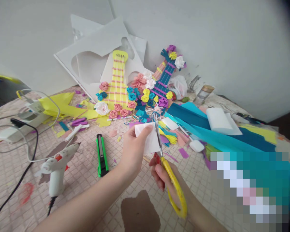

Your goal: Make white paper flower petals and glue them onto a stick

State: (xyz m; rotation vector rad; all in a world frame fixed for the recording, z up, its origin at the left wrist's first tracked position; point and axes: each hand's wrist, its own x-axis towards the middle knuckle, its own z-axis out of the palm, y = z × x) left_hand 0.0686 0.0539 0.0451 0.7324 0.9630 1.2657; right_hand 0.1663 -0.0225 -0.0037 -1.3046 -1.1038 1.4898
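In the middle of the head view my left hand point(132, 151) pinches a small white piece of paper point(148, 140) between thumb and fingers. My right hand point(164, 174) grips yellow-handled scissors point(173, 185), whose metal blades point up along the right edge of the paper. Whether the blades are parted or closed is hard to make out. Behind my hands stand a yellow paper guitar point(118, 75) with white strings and crepe-paper roses, and a dark blue paper guitar point(163, 79), leaning together with more flowers around them.
At left lie a white glue gun point(56, 174), a power strip point(21, 124) with cables and a green utility knife point(102, 156). Blue crepe paper point(205, 129), a white paper roll point(219, 120) and a glass jar point(204, 94) are at right. Cut foam board point(91, 51) leans on the wall.
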